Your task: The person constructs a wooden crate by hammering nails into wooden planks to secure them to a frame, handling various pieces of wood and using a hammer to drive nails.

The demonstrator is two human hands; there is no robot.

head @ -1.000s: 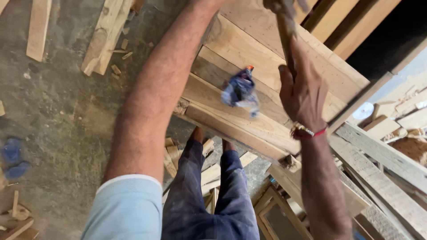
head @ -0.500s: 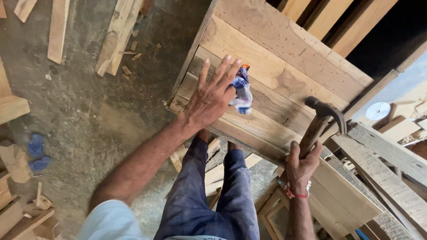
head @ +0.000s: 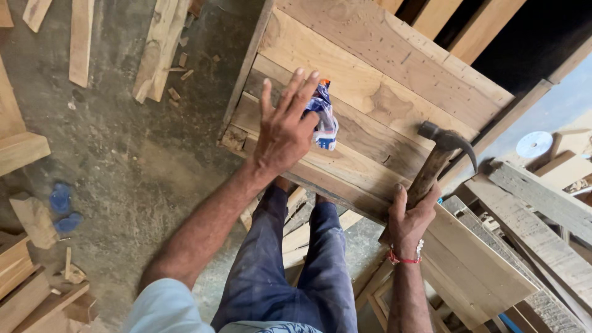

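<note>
Packet (head: 325, 120) sits on the pallet (head: 382, 74) near its left edge, left hand (head: 285, 132) just beside it. Hammer (head: 439, 157) and right hand (head: 412, 216) at the near edge. Scraps (head: 157, 46) on the floor (head: 123, 160), left.

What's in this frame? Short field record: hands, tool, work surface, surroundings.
left hand: open, fingers spread, over the wooden plank panel, next to a crumpled blue and white packet
right hand: grip closed on the handle of a claw hammer, head up, above the panel's near edge
floor: bare concrete with wood offcuts
extras: blue sandals at left; stacked planks at right
</note>
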